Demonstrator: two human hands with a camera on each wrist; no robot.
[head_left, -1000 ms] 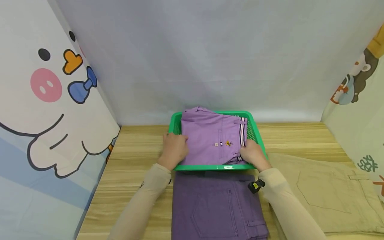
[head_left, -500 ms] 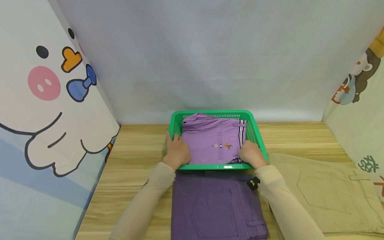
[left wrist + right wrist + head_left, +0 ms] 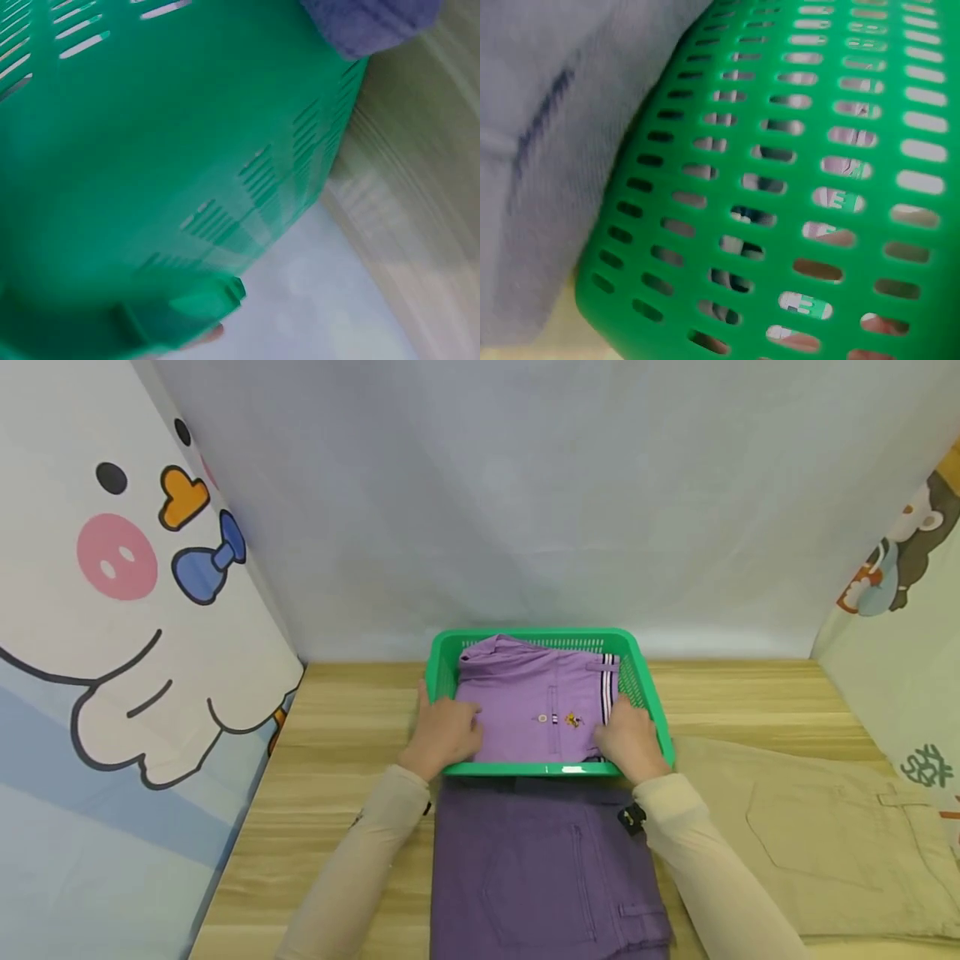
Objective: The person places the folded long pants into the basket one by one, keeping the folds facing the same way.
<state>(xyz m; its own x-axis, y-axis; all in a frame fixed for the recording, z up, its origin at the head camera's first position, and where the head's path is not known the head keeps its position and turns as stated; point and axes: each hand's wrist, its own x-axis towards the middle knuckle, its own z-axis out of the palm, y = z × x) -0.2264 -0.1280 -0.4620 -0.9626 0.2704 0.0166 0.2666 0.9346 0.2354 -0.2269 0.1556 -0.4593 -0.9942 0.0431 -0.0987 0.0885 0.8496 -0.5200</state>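
A green plastic basket (image 3: 533, 769) holds folded lavender trousers (image 3: 513, 693) with a striped waistband and a small embroidered motif. My left hand (image 3: 444, 739) lies across the basket's front left corner, one finger outside the left rim and the thumb reaching inward over the trousers. In the left wrist view, a fingertip (image 3: 206, 336) shows past the basket rim. My right hand (image 3: 632, 739) reaches inside the front right corner, fingers down at the striped waistband. Its fingertips are hidden; skin shows through the slots in the right wrist view. I cannot tell whether it grips the cloth.
Folded dark purple trousers (image 3: 540, 877) lie directly in front of the basket. Beige trousers (image 3: 825, 843) lie on the wooden table (image 3: 337, 727) at the right. A pale curtain (image 3: 525, 510) stands behind, with cartoon-printed sheets at both sides.
The lavender trousers' far edge, which overlapped the basket's back rim, now sits lower inside it. My left hand's fingers have shifted over the left rim; the right hand stays near the waistband.
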